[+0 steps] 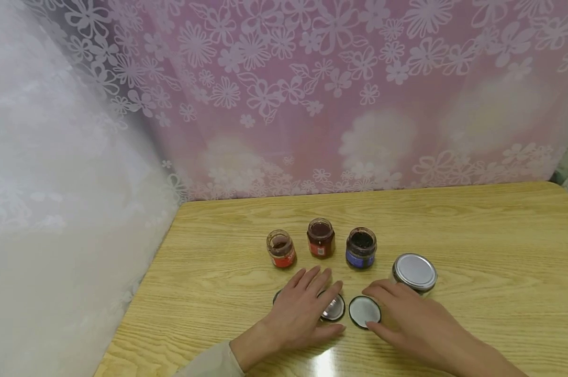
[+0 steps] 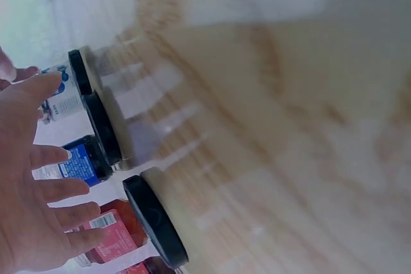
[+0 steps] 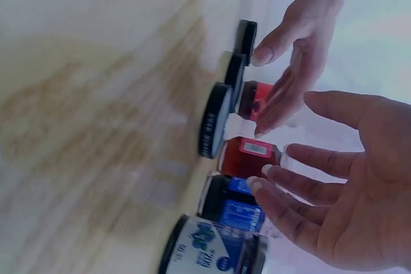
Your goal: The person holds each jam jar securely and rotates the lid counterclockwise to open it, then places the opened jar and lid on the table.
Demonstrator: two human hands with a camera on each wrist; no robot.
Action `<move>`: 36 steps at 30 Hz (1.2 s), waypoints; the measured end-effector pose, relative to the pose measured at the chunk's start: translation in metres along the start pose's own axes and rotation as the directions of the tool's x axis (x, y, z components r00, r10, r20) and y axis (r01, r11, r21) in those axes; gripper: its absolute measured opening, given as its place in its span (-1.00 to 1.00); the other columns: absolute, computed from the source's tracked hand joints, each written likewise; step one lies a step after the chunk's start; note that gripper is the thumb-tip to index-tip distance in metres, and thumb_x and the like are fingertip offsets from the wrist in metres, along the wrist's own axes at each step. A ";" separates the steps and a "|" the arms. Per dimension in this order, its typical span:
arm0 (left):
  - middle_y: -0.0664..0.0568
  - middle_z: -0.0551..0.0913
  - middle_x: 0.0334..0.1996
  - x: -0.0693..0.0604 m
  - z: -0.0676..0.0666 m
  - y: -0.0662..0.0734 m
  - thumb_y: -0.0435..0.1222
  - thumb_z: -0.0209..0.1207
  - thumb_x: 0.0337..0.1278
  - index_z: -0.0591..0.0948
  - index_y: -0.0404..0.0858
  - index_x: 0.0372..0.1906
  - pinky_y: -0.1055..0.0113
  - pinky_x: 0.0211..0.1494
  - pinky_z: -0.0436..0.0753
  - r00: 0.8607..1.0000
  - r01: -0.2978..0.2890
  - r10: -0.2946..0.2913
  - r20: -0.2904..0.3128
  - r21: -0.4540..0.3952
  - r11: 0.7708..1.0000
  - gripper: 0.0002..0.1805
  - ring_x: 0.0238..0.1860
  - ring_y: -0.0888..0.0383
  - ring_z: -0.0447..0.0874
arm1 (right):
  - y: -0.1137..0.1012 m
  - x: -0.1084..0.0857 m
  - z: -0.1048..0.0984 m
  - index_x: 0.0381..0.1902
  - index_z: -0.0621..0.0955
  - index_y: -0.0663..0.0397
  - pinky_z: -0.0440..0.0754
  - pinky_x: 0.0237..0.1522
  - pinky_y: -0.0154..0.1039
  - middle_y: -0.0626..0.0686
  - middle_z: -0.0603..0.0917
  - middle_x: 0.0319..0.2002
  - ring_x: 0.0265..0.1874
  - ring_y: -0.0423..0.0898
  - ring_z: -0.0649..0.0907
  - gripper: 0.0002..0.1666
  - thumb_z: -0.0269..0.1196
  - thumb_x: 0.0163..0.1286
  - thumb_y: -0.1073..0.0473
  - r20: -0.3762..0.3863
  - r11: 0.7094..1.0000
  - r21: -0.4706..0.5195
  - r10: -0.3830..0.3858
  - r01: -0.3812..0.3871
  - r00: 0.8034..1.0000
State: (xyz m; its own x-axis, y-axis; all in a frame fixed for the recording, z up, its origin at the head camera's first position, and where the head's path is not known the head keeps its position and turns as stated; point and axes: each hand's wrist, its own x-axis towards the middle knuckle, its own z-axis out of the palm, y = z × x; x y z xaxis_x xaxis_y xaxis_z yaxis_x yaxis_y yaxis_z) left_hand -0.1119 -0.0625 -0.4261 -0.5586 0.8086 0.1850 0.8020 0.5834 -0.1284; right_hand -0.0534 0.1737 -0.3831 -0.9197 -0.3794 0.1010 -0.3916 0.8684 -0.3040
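My left hand [image 1: 299, 310] hovers palm down with spread fingers over the lids, partly hiding one at the left and the upturned middle lid [image 1: 334, 308]. In the left wrist view its fingers [image 2: 77, 213] stand apart and hold nothing. My right hand [image 1: 418, 319] is beside the rightmost upturned lid [image 1: 365, 311], thumb and fingers apart around its right side. Seen from the right wrist, that hand [image 3: 366, 197] is above the table, gripping nothing, and the dark-rimmed lid [image 3: 215, 120] stands clear of its fingers.
Behind the hands stand three lidless jars: a red-labelled jar [image 1: 281, 251], a dark red jar [image 1: 321, 241] and a blue-labelled jar [image 1: 360, 250]. A larger jar with a silver lid [image 1: 414, 271] stands right. The wooden table [image 1: 491, 246] ends at a flowered curtain [image 1: 312, 131].
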 end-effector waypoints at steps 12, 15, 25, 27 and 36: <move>-0.06 0.30 0.35 0.007 -0.012 0.004 0.33 -0.06 0.16 0.37 -0.04 0.35 0.06 0.34 0.24 1.000 0.014 -0.015 -0.028 -0.014 1.000 -0.22 0.35 -0.06 0.22 | 0.013 -0.011 -0.023 0.05 0.61 -0.09 0.61 -0.20 -0.05 -0.01 0.52 0.14 0.03 0.01 0.57 -0.44 0.47 0.05 0.00 -0.226 0.989 -0.066 -0.146 0.134 0.963; -0.06 0.31 0.34 0.009 -0.014 0.005 0.33 -0.07 0.17 0.37 -0.04 0.35 0.07 0.34 0.24 0.998 0.017 -0.017 -0.052 -0.009 1.000 -0.23 0.36 -0.04 0.21 | 0.020 -0.013 -0.030 0.08 0.60 -0.08 0.60 -0.17 0.00 0.01 0.48 0.20 0.08 0.05 0.54 -0.42 0.45 0.08 -0.03 -0.226 0.989 -0.076 -0.143 0.129 0.964; -0.06 0.30 0.35 0.018 -0.023 0.005 0.32 -0.07 0.18 0.41 -0.05 0.33 0.10 0.32 0.27 0.988 -0.004 0.006 -0.157 0.015 1.000 -0.25 0.36 -0.02 0.22 | 0.039 -0.017 -0.038 0.24 0.49 -0.15 0.46 -0.03 0.15 0.01 0.35 0.34 0.26 0.12 0.35 -0.28 0.35 0.15 -0.23 -0.239 0.987 -0.133 -0.117 0.087 0.964; -0.07 0.30 0.34 0.021 -0.025 0.005 0.32 -0.05 0.17 0.42 -0.06 0.33 0.10 0.32 0.28 0.982 -0.013 0.019 -0.186 0.034 0.999 -0.24 0.35 -0.03 0.23 | 0.043 -0.018 -0.037 0.28 0.45 -0.17 0.43 0.00 0.16 0.02 0.31 0.36 0.31 0.11 0.30 -0.24 0.33 0.15 -0.25 -0.234 0.987 -0.143 -0.110 0.078 0.966; -0.10 0.29 0.35 0.032 -0.033 0.011 0.33 0.00 0.13 0.41 -0.06 0.33 0.11 0.31 0.29 0.978 -0.027 0.034 -0.206 0.036 0.999 -0.22 0.36 -0.03 0.19 | 0.064 -0.027 -0.032 0.36 0.37 -0.14 0.34 0.08 0.22 0.08 0.23 0.41 0.35 0.14 0.24 -0.12 0.30 0.14 -0.32 -0.224 0.982 -0.190 -0.070 0.027 0.972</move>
State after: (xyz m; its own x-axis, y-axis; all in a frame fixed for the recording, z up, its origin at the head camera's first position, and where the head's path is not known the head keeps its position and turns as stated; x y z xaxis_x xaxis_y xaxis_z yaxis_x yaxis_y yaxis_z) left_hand -0.1143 -0.0326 -0.3898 -0.4755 0.7949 0.3769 0.8086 0.5637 -0.1687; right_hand -0.0546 0.2495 -0.3747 -0.8729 -0.3582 0.3312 -0.4144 0.9026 -0.1162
